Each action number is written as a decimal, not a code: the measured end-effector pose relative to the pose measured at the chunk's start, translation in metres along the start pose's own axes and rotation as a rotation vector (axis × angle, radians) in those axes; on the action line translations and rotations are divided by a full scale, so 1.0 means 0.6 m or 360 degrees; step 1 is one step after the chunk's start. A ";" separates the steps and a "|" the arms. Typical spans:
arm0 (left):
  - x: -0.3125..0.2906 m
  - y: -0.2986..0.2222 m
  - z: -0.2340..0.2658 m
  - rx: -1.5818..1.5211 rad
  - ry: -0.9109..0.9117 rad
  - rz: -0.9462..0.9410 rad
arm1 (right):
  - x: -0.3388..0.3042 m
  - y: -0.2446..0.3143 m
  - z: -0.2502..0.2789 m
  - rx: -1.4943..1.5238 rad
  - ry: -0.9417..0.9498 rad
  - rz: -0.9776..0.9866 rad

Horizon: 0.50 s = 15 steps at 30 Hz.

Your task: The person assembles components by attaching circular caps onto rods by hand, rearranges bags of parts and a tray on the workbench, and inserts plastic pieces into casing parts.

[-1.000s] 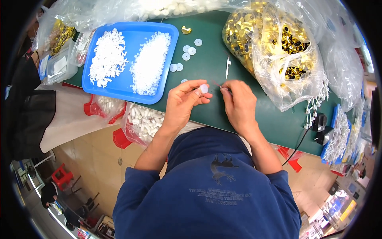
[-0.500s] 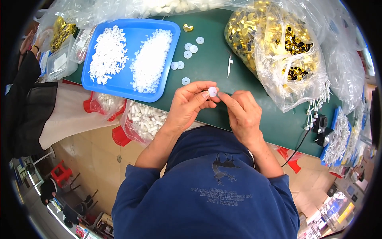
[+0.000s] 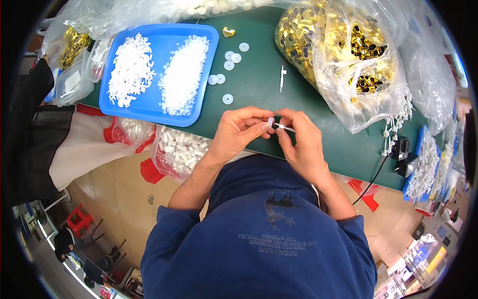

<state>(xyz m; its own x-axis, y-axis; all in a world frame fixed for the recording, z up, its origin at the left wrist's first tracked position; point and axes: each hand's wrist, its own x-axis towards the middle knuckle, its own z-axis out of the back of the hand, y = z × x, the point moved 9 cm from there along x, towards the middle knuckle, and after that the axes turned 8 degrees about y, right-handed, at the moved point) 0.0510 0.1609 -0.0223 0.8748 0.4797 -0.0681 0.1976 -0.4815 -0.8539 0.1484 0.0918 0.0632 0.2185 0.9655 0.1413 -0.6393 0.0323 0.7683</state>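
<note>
Left hand (image 3: 238, 130) and right hand (image 3: 302, 138) pinch close together.

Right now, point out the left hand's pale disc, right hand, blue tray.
Pale disc (image 3: 270, 121): head view, its middle.
Right hand (image 3: 302, 144): head view, back of the hand.
Blue tray (image 3: 162, 55): head view, bare floor between white heaps.

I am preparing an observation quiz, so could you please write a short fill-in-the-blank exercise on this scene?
The left hand pinches a pale disc, and the right hand holds a thin rod, mostly ____ in colour.
The large blue tray bears ____ heaps of small white pieces.
The worktable has a ____ top.

Missing words: white; two; green.
</note>
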 end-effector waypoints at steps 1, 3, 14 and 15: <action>-0.001 0.008 0.000 -0.0033 0.0008 0.0068 | -0.003 0.002 0.003 0.0000 -0.0001 -0.0002; -0.002 0.012 0.000 -0.0068 -0.0001 0.0089 | -0.014 -0.031 0.002 0.0339 0.0043 -0.0339; 0.000 0.023 -0.002 -0.0081 0.0009 0.0125 | -0.027 -0.027 0.008 -0.0120 0.0083 -0.0141; 0.001 0.023 -0.005 -0.0081 0.0040 0.0133 | -0.026 -0.017 0.012 -0.0205 0.0033 -0.0065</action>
<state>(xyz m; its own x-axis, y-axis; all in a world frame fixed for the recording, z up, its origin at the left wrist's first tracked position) 0.0557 0.1523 -0.0326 0.8999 0.4179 -0.1245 0.1449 -0.5559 -0.8185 0.1565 0.0745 0.0577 0.2318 0.9679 0.0974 -0.7197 0.1033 0.6865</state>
